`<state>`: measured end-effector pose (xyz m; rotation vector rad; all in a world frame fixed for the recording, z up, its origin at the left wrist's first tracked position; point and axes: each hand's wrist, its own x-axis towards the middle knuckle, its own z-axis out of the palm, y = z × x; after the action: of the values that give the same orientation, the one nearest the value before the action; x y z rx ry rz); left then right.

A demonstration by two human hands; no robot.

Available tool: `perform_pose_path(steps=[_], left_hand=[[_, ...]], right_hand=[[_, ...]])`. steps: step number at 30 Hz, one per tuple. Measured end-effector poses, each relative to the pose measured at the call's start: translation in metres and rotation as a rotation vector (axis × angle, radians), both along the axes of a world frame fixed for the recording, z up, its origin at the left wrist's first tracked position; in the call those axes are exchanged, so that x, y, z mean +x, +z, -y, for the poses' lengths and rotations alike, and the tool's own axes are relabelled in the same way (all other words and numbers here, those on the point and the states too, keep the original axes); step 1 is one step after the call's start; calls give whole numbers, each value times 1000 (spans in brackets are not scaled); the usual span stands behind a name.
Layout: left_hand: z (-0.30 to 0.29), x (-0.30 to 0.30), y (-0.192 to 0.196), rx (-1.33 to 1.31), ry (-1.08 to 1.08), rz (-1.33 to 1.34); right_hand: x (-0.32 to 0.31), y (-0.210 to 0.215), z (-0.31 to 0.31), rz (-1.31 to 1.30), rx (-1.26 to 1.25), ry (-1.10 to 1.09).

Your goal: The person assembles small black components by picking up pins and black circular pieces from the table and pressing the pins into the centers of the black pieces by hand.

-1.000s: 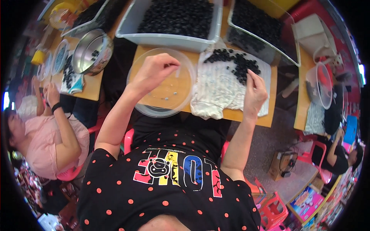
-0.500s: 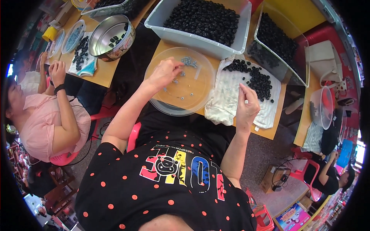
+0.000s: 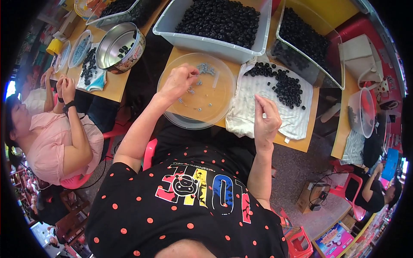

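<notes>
My left hand (image 3: pixel 178 82) is over the left side of a round clear plastic lid or tray (image 3: pixel 211 101), its fingers pinched together. Small grey parts (image 3: pixel 205 69) lie in a cluster by the fingertips, with a few more scattered across the tray. Over a white cloth (image 3: pixel 241 116), my right hand (image 3: pixel 267 121) is raised with thumb and fingers closed in a pinch. Whatever either hand holds is too small to make out. Many small round black pieces (image 3: pixel 289 89), some showing a hole, are spread on the cloth beyond the right hand.
A grey plastic bin (image 3: pixel 206 48) full of black pieces stands beyond the tray. Another clear bin (image 3: pixel 307 66) of them is at its right. To the left, a round metal tin (image 3: pixel 112 47) sits near a seated person (image 3: pixel 60 142) in pink. A clear tub (image 3: pixel 360 114) stands far right.
My right hand has shifted slightly left and nearer, still pinched. My left hand stays over the tray with little change. The whole view has shifted slightly.
</notes>
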<state>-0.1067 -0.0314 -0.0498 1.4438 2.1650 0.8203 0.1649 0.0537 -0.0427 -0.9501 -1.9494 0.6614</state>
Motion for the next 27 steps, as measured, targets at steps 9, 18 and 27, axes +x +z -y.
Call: perform_pose_path(steps=[9,18,27], left_hand=[[-8,74,45,251,-205,653],[-21,110,57,204,-312,492],[-27,121,36,157,-303,690]], right_hand=[[-13,12,23,-310,-572,260],[7,0,15,-483,-772,221],[17,-5,16,-565,-757,197]])
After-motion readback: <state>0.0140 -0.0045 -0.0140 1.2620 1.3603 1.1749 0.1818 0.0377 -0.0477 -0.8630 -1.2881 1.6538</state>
